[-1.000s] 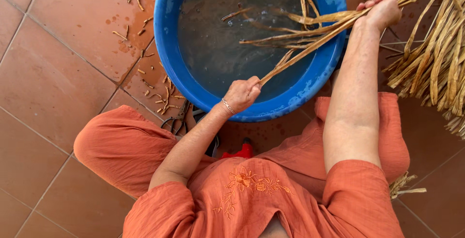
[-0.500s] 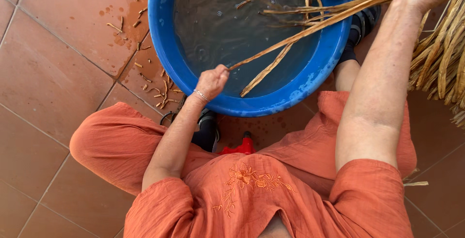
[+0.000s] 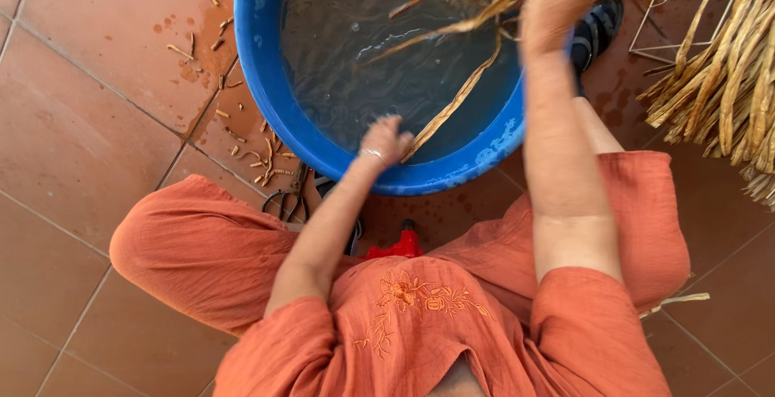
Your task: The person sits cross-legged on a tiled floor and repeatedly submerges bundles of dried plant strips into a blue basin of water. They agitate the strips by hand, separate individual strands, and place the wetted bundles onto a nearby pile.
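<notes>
Wet dried leaf strips (image 3: 456, 106), long and tan, stretch across the blue basin (image 3: 266, 90), one end low at the near rim, the other rising far right. The basin holds dark water (image 3: 363, 50), with a few more strips floating at the far side.

Left hand (image 3: 386, 140) sits at the near rim, fingers closed on the lower end of a strip; a ring shows on one finger. Right hand (image 3: 565, 5) is raised over the far right rim, blurred, and seems clamped on the upper ends of the bundle, though the blur hides the exact finger position.

The person sits on the floor in orange clothes (image 3: 404, 324), knees spread either side of the basin. Scissors (image 3: 295, 195) lie on the tiles just left of the near rim, with a red object (image 3: 400, 245) partly hidden by the lap. Cut leaf scraps (image 3: 242, 142) are scattered on the wet terracotta floor (image 3: 73, 122) to the left. A pile of dry leaves (image 3: 726, 82) lies at right, and a white wire rack (image 3: 670, 17) beside it. A dark sandal (image 3: 596, 25) shows past the right arm.

Risks, as a judgement: a hard pull between the hands could snap or split a soaked strip. Wet strips could slip from the left grip. Water could slosh over the rim onto already wet tiles. Scissors sit close to the left knee.
</notes>
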`<state>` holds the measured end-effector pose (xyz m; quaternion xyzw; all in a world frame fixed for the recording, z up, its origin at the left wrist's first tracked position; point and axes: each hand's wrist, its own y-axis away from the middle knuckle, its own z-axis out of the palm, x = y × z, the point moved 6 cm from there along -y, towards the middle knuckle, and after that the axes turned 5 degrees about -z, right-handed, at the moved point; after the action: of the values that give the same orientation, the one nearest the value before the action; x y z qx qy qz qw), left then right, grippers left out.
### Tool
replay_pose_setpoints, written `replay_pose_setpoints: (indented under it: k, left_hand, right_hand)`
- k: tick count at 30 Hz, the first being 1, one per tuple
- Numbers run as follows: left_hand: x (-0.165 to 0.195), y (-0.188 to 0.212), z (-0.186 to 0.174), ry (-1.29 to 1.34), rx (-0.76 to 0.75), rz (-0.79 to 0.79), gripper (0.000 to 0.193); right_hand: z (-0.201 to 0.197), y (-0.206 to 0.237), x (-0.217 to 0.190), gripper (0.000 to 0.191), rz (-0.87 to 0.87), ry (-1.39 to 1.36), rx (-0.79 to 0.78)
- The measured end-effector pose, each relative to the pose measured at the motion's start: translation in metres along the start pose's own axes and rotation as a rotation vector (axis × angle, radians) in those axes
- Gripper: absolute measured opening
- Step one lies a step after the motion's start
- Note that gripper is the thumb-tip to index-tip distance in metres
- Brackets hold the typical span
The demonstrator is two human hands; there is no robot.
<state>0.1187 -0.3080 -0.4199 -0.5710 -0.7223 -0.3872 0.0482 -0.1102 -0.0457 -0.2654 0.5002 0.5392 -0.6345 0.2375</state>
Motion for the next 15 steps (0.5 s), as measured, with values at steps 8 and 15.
replay_pose_setpoints:
  k: [8, 15]
  left_hand:
    - [0.002, 0.005, 0.02, -0.237, -0.35, -0.145, 0.03]
    - [-0.035, -0.006, -0.022, -0.072, -0.332, -0.061, 0.031]
  right_hand:
    - [0.116, 0.182, -0.012, 0.041, -0.257, 0.416, -0.953]
    - [0.104, 0.233, 0.04, 0.038, 0.008, 0.797, -1.482]
